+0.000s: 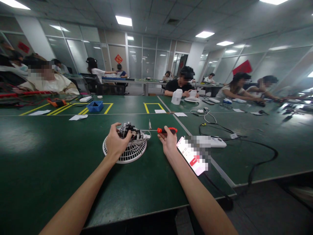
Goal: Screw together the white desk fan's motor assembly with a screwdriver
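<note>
Screwdriver (159,130) pointing left at a wired assembly (134,133) above a round white grille (133,156).
The right hand (170,142) grasps the screwdriver by its red-and-black handle; the long axis runs nearly level across the view, handle right, shaft left, but whether the tip touches the wired assembly I cannot tell. The left hand (116,142) grips the wired assembly from the left, thumb on its near side. Beneath it, the grille lies flat on the green table (61,163); a lit phone (190,158) lies slantwise beside the right forearm.

the screwdriver handle (173,130) is red and black, the grille (133,154) white, the table (137,195) green.
</note>
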`<action>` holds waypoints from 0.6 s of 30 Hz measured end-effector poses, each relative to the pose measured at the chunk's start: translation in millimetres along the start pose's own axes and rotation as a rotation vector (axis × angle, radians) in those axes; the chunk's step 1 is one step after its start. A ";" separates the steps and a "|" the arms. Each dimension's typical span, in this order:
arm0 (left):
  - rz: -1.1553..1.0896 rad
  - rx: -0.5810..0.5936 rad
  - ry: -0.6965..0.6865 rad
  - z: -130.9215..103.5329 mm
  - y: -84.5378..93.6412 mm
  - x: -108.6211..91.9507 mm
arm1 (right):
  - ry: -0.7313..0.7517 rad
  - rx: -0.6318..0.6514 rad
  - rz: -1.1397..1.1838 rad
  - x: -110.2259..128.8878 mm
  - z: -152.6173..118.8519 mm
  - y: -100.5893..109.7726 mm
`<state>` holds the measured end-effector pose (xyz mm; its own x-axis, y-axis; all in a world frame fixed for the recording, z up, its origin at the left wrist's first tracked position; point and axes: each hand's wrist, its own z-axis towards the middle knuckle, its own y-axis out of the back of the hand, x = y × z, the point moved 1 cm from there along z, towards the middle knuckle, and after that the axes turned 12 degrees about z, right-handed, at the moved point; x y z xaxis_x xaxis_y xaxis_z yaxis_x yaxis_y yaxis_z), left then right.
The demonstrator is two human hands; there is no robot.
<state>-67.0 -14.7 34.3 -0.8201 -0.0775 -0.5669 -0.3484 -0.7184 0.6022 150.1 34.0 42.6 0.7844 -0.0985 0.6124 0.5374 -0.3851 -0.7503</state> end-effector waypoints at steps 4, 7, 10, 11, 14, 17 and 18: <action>-0.019 -0.025 -0.019 0.3 -1.3 3.2 | 0.014 0.022 0.029 -1.6 0.4 1.8; -0.024 -0.029 -0.032 0.2 0.0 2.4 | 0.019 0.062 0.094 1.3 2.6 1.5; -0.021 -0.030 -0.043 0.4 1.0 2.2 | 0.000 0.073 0.098 4.8 4.4 -0.2; -0.019 -0.028 -0.046 0.7 1.0 2.7 | 0.005 0.069 0.087 5.3 4.7 -0.5; -0.013 -0.018 -0.053 1.3 0.3 4.3 | 0.043 0.047 0.020 4.3 4.9 0.3; -0.018 -0.005 -0.062 1.5 -0.2 4.3 | 0.060 0.039 -0.014 1.8 4.9 2.5; -0.018 0.001 -0.066 1.5 -0.2 3.9 | 0.061 0.047 -0.001 1.6 5.0 2.9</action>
<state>-70.8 -13.9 32.7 -0.8419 -0.0184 -0.5393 -0.3640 -0.7185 0.5926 154.4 37.3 40.1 0.7643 -0.1546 0.6260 0.5532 -0.3417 -0.7598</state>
